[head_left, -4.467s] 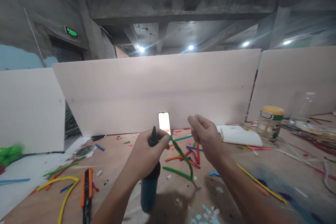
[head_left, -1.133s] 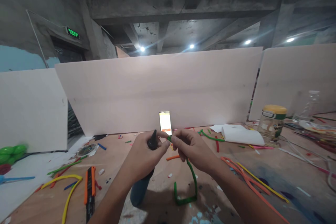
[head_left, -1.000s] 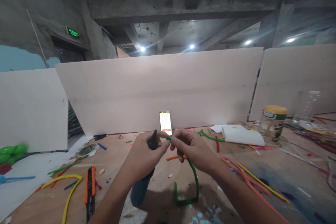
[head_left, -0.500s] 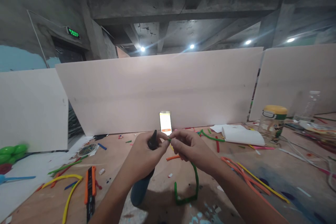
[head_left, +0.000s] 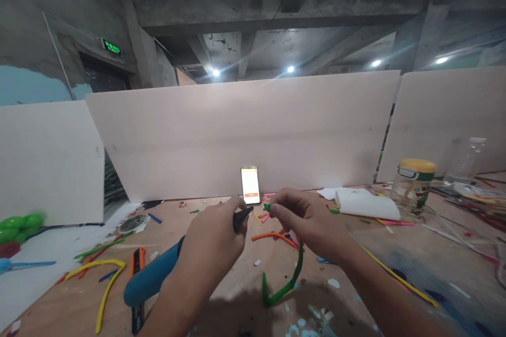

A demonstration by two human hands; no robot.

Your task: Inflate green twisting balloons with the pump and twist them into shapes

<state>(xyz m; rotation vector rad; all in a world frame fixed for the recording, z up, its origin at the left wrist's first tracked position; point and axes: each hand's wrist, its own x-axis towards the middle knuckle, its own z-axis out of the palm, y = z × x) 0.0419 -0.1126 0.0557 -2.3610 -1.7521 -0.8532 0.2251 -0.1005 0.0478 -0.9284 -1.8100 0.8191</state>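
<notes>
My left hand (head_left: 219, 234) is closed round a tool with a blue handle (head_left: 152, 274) and a black pointed tip, the tip aimed right toward my other hand. My right hand (head_left: 306, 218) pinches the end of a green strip (head_left: 299, 266), a small green piece showing at the fingertips. The strip hangs from that hand and bends in an angle near the tabletop. A small gap lies between the black tip and the green end. Behind the hands a lit phone (head_left: 250, 185) leans against the white board.
An orange cutter (head_left: 137, 263) and yellow strips (head_left: 114, 263) lie at the left. Orange strips (head_left: 272, 235) lie beyond the green one. At the right are rolled white paper (head_left: 366, 204) and a yellow-lidded cup (head_left: 413, 187). Scraps dot the table (head_left: 233, 295).
The blue-handled tool has swung from nearly upright to lying over, its tip now pointing right. My hands have moved apart, and the green strip has shifted and tilted with my right hand.
</notes>
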